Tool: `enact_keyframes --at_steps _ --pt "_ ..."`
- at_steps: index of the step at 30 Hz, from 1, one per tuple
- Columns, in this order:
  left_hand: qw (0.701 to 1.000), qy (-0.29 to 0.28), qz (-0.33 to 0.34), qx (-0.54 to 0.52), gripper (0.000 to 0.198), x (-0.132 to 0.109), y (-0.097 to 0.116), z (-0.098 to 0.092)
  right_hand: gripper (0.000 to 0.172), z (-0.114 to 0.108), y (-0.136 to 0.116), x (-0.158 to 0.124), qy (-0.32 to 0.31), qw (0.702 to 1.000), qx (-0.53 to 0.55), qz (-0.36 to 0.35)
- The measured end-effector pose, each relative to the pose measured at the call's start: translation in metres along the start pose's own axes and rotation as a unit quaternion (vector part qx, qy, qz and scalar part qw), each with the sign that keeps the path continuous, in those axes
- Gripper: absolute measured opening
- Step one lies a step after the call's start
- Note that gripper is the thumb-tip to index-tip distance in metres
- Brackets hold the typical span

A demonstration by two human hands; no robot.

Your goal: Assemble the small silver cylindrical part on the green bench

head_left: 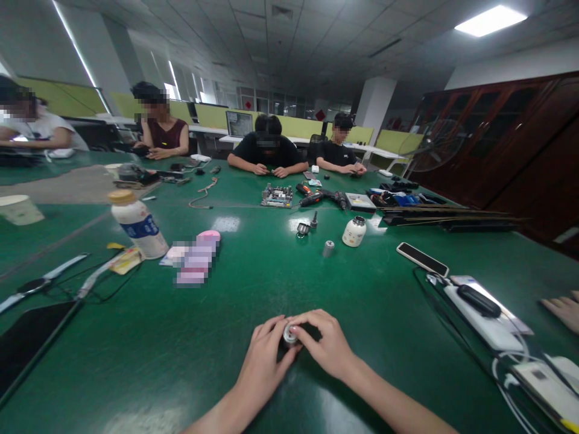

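Low over the near part of the green table [217,337], my left hand [263,357] is closed around a small silver metal cylinder [289,339]. My right hand [329,345] is bent over the same piece, its thumb and fingers pinching at the round top. Much of the cylinder is covered by my fingers. Farther forward stands a similar silver cylinder [329,248]. Beside it is a short white bottle [354,232] with a face drawn on it and its metal neck uncovered. A dark lid with a loop [303,229] lies next to a small dark pointed part [313,220].
To the left are a milk bottle [139,226], a paper cup [20,210] and a pink-purple packet [199,256]. A phone [423,259] and a cabled power strip [479,316] lie right. Power drills [332,198] and a circuit board [277,196] sit farther back; several people sit around.
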State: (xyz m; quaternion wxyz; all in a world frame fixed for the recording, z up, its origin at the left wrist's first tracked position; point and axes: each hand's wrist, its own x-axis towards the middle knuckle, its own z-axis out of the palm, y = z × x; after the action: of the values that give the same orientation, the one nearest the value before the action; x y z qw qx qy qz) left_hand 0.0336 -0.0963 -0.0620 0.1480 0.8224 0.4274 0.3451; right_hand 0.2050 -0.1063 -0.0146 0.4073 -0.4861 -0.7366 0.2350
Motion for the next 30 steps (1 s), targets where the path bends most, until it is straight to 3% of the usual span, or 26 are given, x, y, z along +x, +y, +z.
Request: enact_keyframes --at_steps 12,24,30 --pt "0.999 0.011 0.025 0.019 0.034 0.000 -0.005 0.001 0.006 -0.001 0.001 0.001 0.014 1.000 -0.001 -0.012" --pt "0.999 0.012 0.033 0.022 0.032 0.000 -0.008 0.002 0.008 0.004 -0.006 -0.001 0.019 0.999 0.024 0.020" --pt "0.999 0.015 0.026 0.018 0.031 0.000 -0.011 0.003 0.009 -0.001 -0.008 0.004 0.043 0.999 0.029 -0.004"
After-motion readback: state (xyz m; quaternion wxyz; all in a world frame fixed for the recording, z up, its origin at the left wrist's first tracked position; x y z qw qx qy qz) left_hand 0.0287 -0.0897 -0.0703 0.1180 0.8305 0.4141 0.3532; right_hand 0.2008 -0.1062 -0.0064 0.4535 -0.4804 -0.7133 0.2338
